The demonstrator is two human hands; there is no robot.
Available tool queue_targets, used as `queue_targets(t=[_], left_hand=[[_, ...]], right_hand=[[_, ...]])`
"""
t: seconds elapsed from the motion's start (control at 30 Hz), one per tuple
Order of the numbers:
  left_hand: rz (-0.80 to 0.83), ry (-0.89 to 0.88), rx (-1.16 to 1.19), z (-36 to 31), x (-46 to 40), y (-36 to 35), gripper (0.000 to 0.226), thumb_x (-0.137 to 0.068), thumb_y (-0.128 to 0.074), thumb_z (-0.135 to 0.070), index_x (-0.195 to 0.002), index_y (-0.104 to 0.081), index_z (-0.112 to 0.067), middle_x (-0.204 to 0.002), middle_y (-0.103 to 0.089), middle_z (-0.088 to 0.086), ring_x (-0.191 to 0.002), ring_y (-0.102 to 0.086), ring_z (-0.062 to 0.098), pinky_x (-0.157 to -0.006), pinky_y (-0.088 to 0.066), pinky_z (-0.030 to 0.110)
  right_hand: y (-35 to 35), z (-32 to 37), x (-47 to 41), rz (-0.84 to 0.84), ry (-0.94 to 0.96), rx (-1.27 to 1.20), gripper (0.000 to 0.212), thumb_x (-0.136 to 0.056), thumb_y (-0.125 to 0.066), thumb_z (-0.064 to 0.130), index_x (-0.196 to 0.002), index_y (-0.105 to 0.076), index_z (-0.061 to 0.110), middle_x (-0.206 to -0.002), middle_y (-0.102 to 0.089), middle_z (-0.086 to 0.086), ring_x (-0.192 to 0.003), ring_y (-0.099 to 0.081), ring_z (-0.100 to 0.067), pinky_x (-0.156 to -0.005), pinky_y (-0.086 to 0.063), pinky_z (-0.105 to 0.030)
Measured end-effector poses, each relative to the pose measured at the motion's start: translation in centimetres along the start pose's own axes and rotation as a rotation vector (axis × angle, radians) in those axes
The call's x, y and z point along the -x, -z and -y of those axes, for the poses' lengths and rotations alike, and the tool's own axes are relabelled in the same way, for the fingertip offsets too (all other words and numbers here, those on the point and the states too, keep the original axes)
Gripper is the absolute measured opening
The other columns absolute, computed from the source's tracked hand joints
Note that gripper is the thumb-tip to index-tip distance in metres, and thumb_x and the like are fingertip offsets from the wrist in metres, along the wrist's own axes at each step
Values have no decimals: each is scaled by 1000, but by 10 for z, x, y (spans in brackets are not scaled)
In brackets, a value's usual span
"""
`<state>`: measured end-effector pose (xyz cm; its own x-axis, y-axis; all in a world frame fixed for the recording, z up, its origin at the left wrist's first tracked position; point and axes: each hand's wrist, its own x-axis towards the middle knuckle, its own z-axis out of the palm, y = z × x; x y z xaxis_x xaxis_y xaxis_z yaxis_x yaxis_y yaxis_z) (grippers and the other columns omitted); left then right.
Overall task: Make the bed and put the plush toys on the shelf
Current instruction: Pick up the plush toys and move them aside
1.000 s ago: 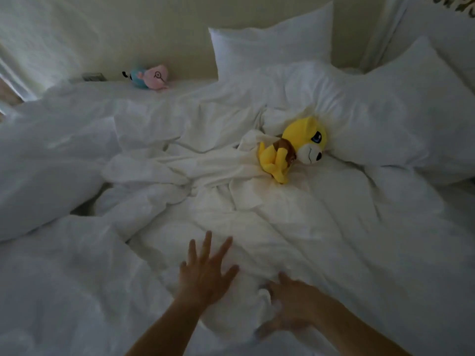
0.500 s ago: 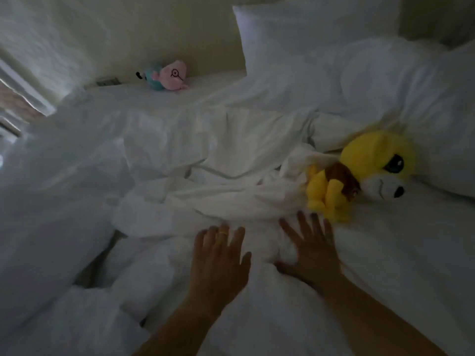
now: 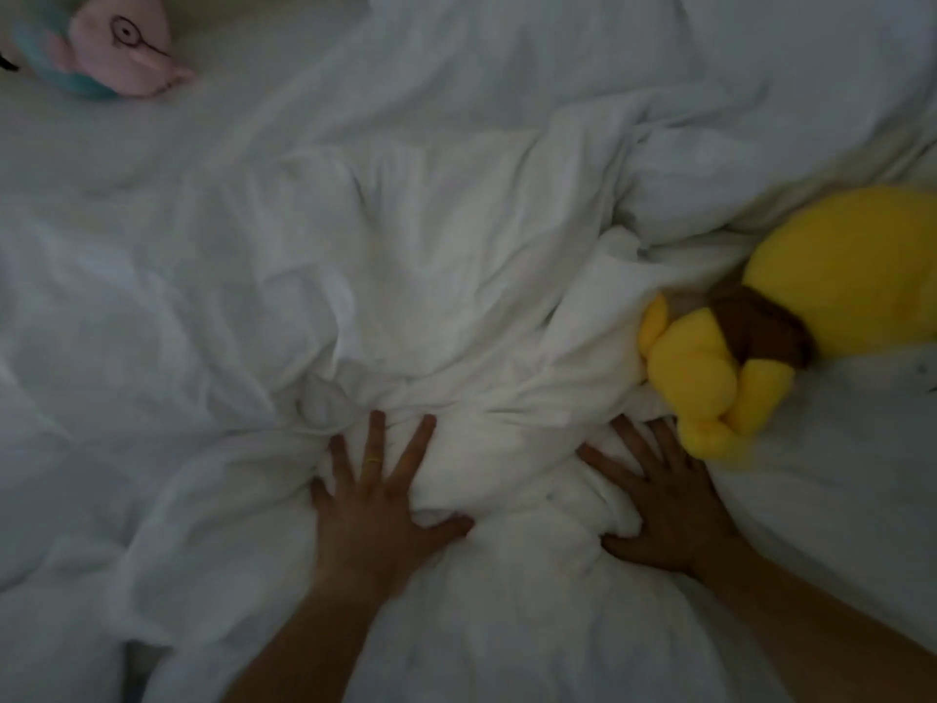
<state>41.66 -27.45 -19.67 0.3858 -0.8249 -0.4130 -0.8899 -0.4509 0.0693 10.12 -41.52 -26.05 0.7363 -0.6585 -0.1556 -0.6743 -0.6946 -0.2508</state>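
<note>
A crumpled white duvet (image 3: pixel 416 256) covers the bed. My left hand (image 3: pixel 377 504) lies flat on it with fingers spread, a ring on one finger. My right hand (image 3: pixel 664 494) also rests flat with fingers apart on a bunched fold, its fingertips just below the yellow plush toy (image 3: pixel 791 317), which lies on its side at the right. A pink and blue plush toy (image 3: pixel 114 43) lies at the top left, far from both hands. Neither hand holds anything.
A white pillow (image 3: pixel 760 68) fills the top right behind the yellow toy. Bedding folds pile up at the left, with a dark gap (image 3: pixel 134 667) at the lower left.
The view has moved closer and both hands have slid forward over the duvet; my right hand now sits beside the yellow toy's feet.
</note>
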Motion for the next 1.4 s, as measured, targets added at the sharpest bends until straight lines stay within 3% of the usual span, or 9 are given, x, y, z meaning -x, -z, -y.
queue_targets(t=[0.13,0.27,0.37,0.47,0.57,0.67,0.97,1.23,1.4], left_hand=[[310,78,-47,-10,-15,39,122,-47,-32,-107,-147,23,-63,-172,14,-2,-152,-13,48,-112,-30,70],[552,132,-176,-39,-28,103,118,-58,-35,-105,-156,5,-54,-172,-3,5,-149,-26,45,-116,-21,67],[357,35,-230,-78,-33,151,99,-75,-26,-94,-142,-54,-27,-144,-53,10,-126,-54,35,-106,-36,54],[-93,-181,130,-137,-45,180,62,-88,-36,-68,-113,-70,-22,-105,-66,5,-94,-67,29,-77,-54,41],[68,-312,570,-199,-65,191,57,-95,-38,-62,-145,-49,-36,-132,-59,-1,-119,-60,21,-96,-53,38],[396,-361,743,-240,-93,186,56,-106,-43,-41,-159,-27,-36,-152,-49,5,-137,-49,23,-111,-40,34],[97,-361,618,-158,-141,237,44,-105,-47,-36,-148,-45,-38,-108,-75,1,-98,-71,22,-89,-57,40],[-335,-45,788,69,-183,312,32,-100,-53,-41,-131,-61,-34,-110,-69,-5,-88,-68,13,-81,-57,35],[-352,97,345,231,-261,319,41,-101,-54,-35,-141,-53,-30,-139,-54,9,-126,-54,32,-99,-48,45]], right_hand=[[21,8,-6,40,23,36,88,-75,-55,82,-148,-44,33,-161,-29,-13,-154,-5,-33,-123,-7,-54],[67,33,3,135,-80,-54,89,-80,-52,81,-154,-32,37,-166,-20,-7,-154,-11,-33,-121,-16,-53],[125,57,10,70,-175,-242,67,-88,-56,59,-149,-43,33,-156,-41,-5,-140,-44,-32,-108,-41,-43],[210,50,-1,-359,-503,-311,25,-84,-56,48,-105,-59,34,-94,-65,7,-83,-65,-23,-63,-46,-29],[258,10,-33,-594,-1092,-468,86,-67,-61,77,-129,-48,19,-113,-58,-12,-107,-55,-39,-80,-46,-44],[258,-18,-78,-292,-1374,-597,128,-53,-76,82,-152,0,51,-151,-19,-34,-139,-24,-53,-109,-27,-64],[286,32,-111,-585,-884,-237,52,-67,-84,6,-114,-68,20,-110,-55,-17,-94,-56,-42,-76,-47,-46],[344,214,-296,-588,-273,-470,41,-77,-75,35,-117,-67,34,-98,-46,5,-90,-57,-28,-75,-45,-33],[215,301,-424,-57,-293,-241,90,-70,-60,79,-148,-21,56,-161,-7,-6,-145,-18,-41,-109,-36,-53]])
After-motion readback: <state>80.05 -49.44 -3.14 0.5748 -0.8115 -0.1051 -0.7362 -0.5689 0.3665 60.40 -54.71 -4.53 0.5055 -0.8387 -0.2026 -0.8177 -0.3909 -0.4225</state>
